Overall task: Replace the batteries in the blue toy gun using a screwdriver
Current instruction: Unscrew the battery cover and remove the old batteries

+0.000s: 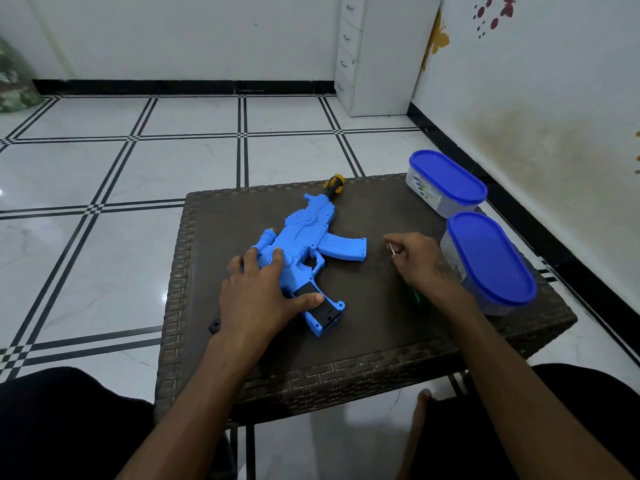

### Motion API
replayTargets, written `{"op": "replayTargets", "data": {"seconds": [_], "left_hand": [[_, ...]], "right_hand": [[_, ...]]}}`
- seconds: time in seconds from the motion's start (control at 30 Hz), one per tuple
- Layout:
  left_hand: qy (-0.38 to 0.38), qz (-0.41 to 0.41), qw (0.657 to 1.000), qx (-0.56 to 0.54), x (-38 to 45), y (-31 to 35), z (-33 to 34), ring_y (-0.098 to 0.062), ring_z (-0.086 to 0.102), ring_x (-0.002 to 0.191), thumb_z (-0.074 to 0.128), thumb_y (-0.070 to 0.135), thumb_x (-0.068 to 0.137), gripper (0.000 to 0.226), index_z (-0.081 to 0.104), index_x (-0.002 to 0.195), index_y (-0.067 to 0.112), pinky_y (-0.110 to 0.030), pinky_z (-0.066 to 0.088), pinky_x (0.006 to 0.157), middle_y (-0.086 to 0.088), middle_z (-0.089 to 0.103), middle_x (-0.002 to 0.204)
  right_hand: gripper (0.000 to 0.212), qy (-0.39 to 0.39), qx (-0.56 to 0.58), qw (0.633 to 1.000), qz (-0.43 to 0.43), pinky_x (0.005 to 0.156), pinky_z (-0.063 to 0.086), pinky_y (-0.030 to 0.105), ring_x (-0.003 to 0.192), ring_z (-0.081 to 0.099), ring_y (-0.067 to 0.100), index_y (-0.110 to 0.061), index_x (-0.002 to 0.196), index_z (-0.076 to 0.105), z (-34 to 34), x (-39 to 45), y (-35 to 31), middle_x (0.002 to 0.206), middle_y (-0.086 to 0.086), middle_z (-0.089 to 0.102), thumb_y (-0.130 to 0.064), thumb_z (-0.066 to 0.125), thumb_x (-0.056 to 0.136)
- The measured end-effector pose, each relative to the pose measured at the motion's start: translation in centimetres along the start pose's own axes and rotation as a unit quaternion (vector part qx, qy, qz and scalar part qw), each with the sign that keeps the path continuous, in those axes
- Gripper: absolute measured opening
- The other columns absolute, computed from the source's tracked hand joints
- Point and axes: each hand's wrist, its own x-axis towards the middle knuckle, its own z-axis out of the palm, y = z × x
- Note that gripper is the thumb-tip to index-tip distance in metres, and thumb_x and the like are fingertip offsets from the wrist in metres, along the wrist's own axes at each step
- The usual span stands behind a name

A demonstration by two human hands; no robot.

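Note:
The blue toy gun [308,237] lies flat on the dark woven table [363,341], muzzle pointing away from me. Its grip faces me and shows a black battery compartment [320,306]. My left hand [263,289] presses down on the gun's body, thumb resting on the black compartment. To the right of the gun, my right hand [420,261] is closed around a thin screwdriver; its metal tip [390,247] sticks out by the fingers and a bit of green handle [417,295] shows under the wrist. A small black part [214,325] lies near the table's left edge.
A second screwdriver with a yellow and black handle [333,184] lies at the table's far edge behind the gun. Two clear containers with blue lids [446,178] [490,258] stand on the right side. A white drawer unit [374,53] stands against the far wall.

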Motion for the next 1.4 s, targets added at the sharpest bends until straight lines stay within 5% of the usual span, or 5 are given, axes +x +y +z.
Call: {"op": "replayTargets", "data": {"seconds": [0.77,0.9,1.07,1.17,1.4], "left_hand": [[0.022,0.012,0.999,-0.020,0.0,-0.5,0.1,-0.031,0.014,0.143,0.048,0.076,0.077,0.087,0.027,0.149,0.031,-0.046,0.035,0.107,-0.006,0.017,0.157],[0.053,0.018,0.998,-0.041,0.3,-1.3,0.2,-0.028,0.018,0.141,0.048,0.060,0.089,0.064,0.034,0.146,0.034,-0.049,0.037,0.107,-0.004,0.025,0.155],[0.061,0.018,0.997,-0.041,0.2,-1.6,0.0,-0.026,0.022,0.141,0.051,0.058,0.088,0.062,0.038,0.144,0.035,-0.048,0.038,0.107,-0.002,0.029,0.153],[0.057,0.018,0.998,-0.030,-0.4,-1.6,-0.1,-0.026,0.022,0.141,0.051,0.057,0.089,0.062,0.037,0.145,0.034,-0.047,0.039,0.106,-0.003,0.029,0.154],[0.051,-0.019,0.998,-0.030,-1.7,-2.5,-0.9,-0.028,0.025,0.138,0.056,0.056,0.087,0.062,0.039,0.143,0.035,-0.047,0.041,0.101,-0.005,0.032,0.151]], "right_hand": [[0.023,0.009,-0.056,0.998,-0.025,0.077,0.041,0.023,0.098,0.056,0.015,-0.016,0.116,0.064,0.2,-2.2,-2.2,0.113,0.006,0.059,-0.013,0.060,0.093],[0.015,0.033,0.004,0.998,-0.046,0.071,0.043,0.021,0.085,0.059,0.009,-0.020,0.106,0.067,-0.5,-5.5,-3.8,0.098,-0.002,0.063,-0.023,0.061,0.094],[0.023,-0.081,0.132,0.987,-0.035,0.070,0.059,0.038,0.068,0.068,0.016,-0.023,0.091,0.070,1.6,-9.5,-6.2,0.075,-0.003,0.070,-0.044,0.064,0.088],[0.025,-0.069,0.178,0.981,-0.029,0.074,0.059,0.041,0.077,0.070,0.018,-0.019,0.098,0.071,2.7,-9.7,-7.2,0.088,0.000,0.071,-0.042,0.066,0.087],[0.022,-0.080,0.185,0.979,-0.009,0.067,0.046,0.024,0.068,0.059,0.006,-0.021,0.090,0.072,3.1,-8.5,-8.3,0.083,-0.005,0.068,-0.043,0.067,0.087]]}}
